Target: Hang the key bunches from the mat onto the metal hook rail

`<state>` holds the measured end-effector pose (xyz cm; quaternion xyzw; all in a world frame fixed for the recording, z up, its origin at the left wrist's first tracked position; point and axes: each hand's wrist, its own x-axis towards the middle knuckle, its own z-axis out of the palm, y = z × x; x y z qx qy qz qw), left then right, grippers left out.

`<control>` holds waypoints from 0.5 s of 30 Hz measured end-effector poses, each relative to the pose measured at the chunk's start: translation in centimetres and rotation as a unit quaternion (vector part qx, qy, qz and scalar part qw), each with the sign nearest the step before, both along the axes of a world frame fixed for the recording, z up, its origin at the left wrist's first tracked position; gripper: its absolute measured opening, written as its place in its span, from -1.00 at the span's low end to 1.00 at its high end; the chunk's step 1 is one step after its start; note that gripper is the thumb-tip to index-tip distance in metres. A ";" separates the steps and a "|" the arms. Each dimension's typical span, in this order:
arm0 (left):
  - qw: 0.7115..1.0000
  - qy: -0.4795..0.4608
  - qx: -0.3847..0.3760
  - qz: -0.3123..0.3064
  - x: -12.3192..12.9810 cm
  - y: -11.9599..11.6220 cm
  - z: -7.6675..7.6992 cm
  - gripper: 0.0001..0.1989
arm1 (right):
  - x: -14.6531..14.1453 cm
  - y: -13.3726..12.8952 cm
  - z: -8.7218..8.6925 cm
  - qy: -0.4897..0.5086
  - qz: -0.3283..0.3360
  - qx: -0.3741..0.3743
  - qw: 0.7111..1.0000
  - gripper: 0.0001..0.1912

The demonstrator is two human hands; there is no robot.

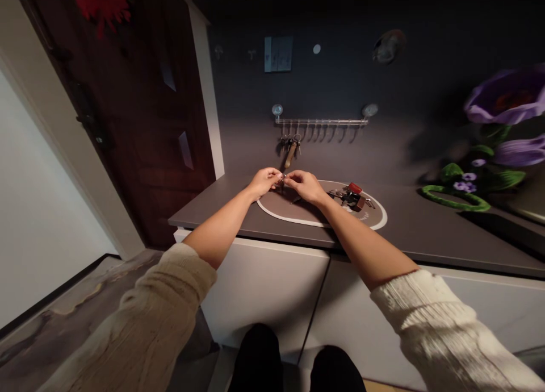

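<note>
Head view: both hands, left (265, 183) and right (305, 186), fingertips pinched on small metal ring (283, 177).

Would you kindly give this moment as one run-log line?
left hand: pinching small item | right hand: same item | oval mat: bundle with red piece at right | hook rail: keys near left end

Home interior, apparently entryway. Left of fingers (269, 174): dark panelled door (145, 113) with handle (87, 120), red ornament (100, 3) at top. Above and beyond fingers: wall-mounted hook rail (321, 122), keys (292, 144) hanging near its left end. Below fingers: oval mat (285, 206) on countertop (426, 227), pale cabinet fronts (264, 284). Far right of fingers: decorative purple flowers (506, 99).
</note>
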<state>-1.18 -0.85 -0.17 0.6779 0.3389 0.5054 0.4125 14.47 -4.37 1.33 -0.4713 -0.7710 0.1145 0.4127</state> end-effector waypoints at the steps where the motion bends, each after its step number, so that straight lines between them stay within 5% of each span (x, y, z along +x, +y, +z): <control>1: 1.000 -0.002 -0.003 -0.003 0.0 0.0 0.0 -0.82 | 0.0 0.0 0.0 0.004 0.000 0.001 1.000 -0.76; 15: 0.996 -0.051 -0.049 -0.061 0.3 -0.5 0.1 -0.76 | 0.9 1.5 -0.7 0.093 0.048 0.002 0.995 -0.71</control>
